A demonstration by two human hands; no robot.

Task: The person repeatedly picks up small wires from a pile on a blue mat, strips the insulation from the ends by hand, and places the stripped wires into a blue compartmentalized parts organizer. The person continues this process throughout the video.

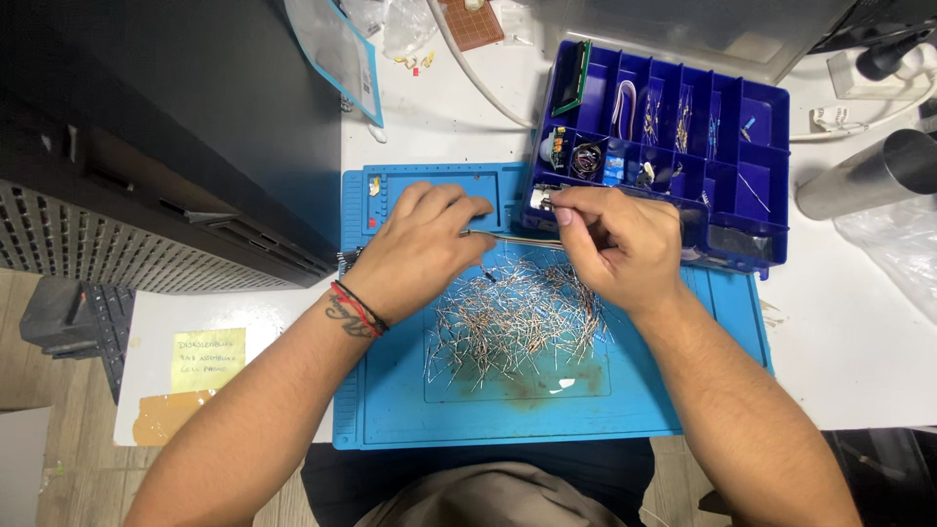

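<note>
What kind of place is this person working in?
Most likely an electronics workbench. Both hands, the left hand and right hand, work over a blue silicone repair mat strewn with a pile of small leaded components, beside a blue compartment box of parts.

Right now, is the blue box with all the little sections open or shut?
Open. The blue compartment box shows its dividers and small parts inside from above, and its clear lid is tipped back behind it.

Organizer box (761, 176) blocks right; mat (390, 410) front open.
</note>
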